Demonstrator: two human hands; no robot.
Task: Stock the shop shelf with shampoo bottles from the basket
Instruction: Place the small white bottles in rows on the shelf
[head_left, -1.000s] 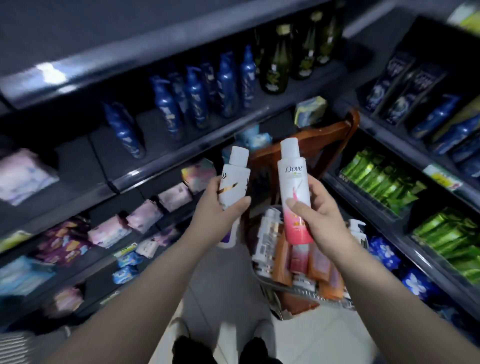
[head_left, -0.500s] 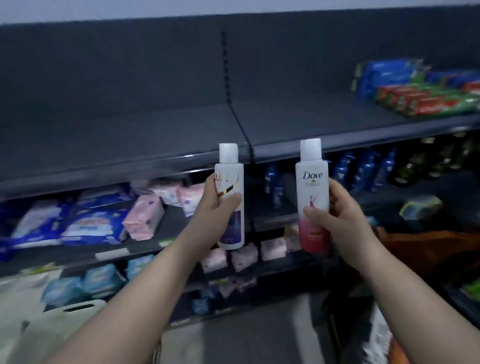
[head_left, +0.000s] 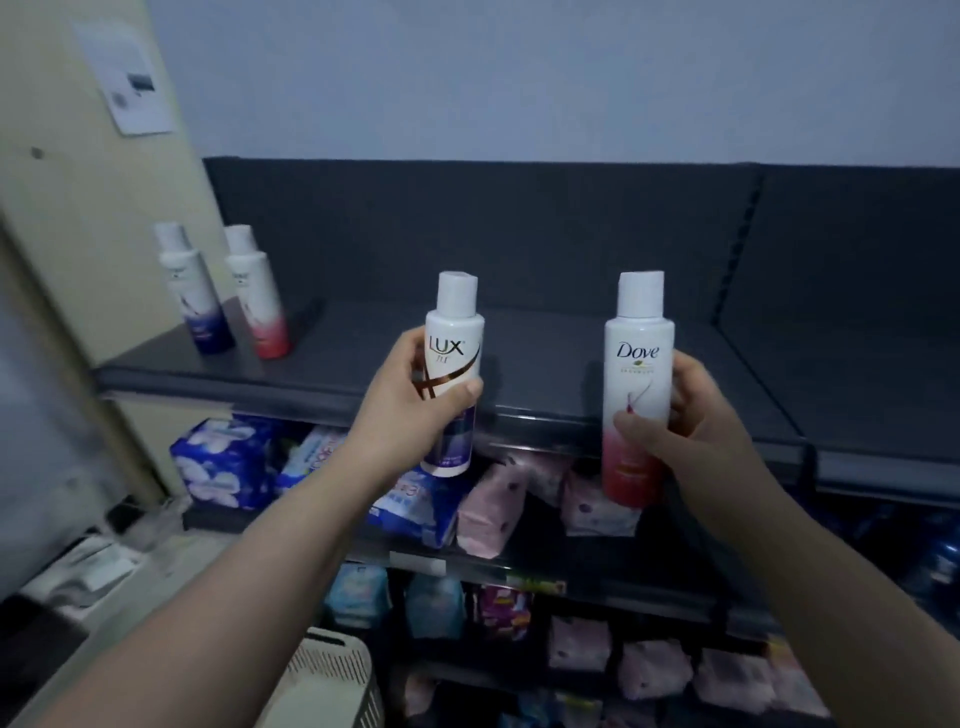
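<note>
Both of my hands were up in front of me, and each one held a bottle. My left hand (head_left: 415, 400) was wrapped round the middle of the white Lux bottle (head_left: 453, 343). My thumb lay across the front and my fingers curled round the back. My right hand (head_left: 680, 421) was closed tight round the lower half of the Dove bottle (head_left: 636, 364), with my thumb on the pink part and my fingers behind.

Both bottles stood straight up with their white caps on top. They were side by side but apart, the Lux one on the left. My arms were bare. They reached up and forward from the bottom corners and leaned in a little toward the middle.

I held the bottles in the air in front of the dark top shelf (head_left: 571, 353). Their bottoms hung lower than its front edge. Far to the left on that shelf stood a purple-bottomed bottle (head_left: 195, 296) and a red-bottomed bottle (head_left: 260, 301), just beside each other.

Under the top shelf lay blue packs (head_left: 223, 462) and pink packs (head_left: 493, 504). A white basket (head_left: 332, 675) with slots in its side sat low down between my arms. A sheet of paper (head_left: 130, 78) was stuck on the cream wall at the top left.
</note>
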